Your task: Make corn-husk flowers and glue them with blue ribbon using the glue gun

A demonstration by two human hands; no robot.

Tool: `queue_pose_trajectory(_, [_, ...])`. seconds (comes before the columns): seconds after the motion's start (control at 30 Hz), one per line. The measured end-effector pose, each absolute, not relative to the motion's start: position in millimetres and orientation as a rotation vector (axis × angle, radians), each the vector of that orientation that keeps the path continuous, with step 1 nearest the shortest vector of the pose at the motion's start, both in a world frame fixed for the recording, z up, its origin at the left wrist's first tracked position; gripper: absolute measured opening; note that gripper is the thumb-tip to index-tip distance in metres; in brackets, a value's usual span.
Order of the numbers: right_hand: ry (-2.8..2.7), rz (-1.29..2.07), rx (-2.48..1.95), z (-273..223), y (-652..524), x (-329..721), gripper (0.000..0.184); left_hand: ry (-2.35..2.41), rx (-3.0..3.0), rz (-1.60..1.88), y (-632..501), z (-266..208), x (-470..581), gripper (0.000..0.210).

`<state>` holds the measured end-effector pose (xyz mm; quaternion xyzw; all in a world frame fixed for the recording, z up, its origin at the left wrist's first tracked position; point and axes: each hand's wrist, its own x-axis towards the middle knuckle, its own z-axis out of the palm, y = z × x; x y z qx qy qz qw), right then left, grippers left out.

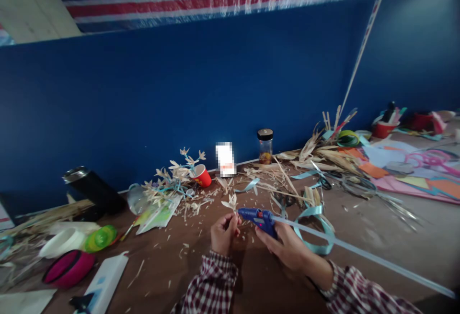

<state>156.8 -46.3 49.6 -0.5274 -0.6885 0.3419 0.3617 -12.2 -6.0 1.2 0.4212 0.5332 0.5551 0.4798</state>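
Between the thumb and fingers of my left hand (224, 233) is a small pale husk flower (230, 202), held upright. My right hand (287, 249) is wrapped round the handle of a blue glue gun (258, 218). The gun's nozzle points left and meets or nearly meets the base of the flower; I cannot tell which. A long translucent glue stick (359, 252) runs out of the gun's back toward the lower right. Just beyond my right hand lies a loop of light blue ribbon (325, 244).
Finished husk flowers (168, 180) lean by a tipped red paper cup (201, 176). A lidded jar (265, 146) stands against the blue partition (179, 84). Scissors (325, 181), dry husks (316, 153) and coloured paper (402, 165) lie right; a black flask (95, 192) and white power strip (106, 280) left.
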Motion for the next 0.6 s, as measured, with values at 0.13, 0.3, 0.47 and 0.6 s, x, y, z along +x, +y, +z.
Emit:
queue_pose_trajectory(0.13, [-1.736,0.917,-1.326,51.4,-45.8,156.6,0.027,1.287,1.048,1.366,-5.0,-1.7,-13.0,0.027])
queue_pose_trajectory(0.3, [-1.760,0.894,-1.337,55.1,-44.6,157.3,0.027,1.283,1.043,1.365,-5.4,0.1,-12.3,0.026])
queue_pose_trajectory(0.47, [-1.769,0.866,-1.342,57.9,-44.8,156.5,0.027,1.338,1.047,1.333,-6.4,5.5,-11.4,0.028])
queue_pose_trajectory(0.6, [-1.798,0.885,-1.368,57.2,-46.0,156.3,0.026,1.329,1.069,1.340,-7.0,6.7,-10.9,0.026])
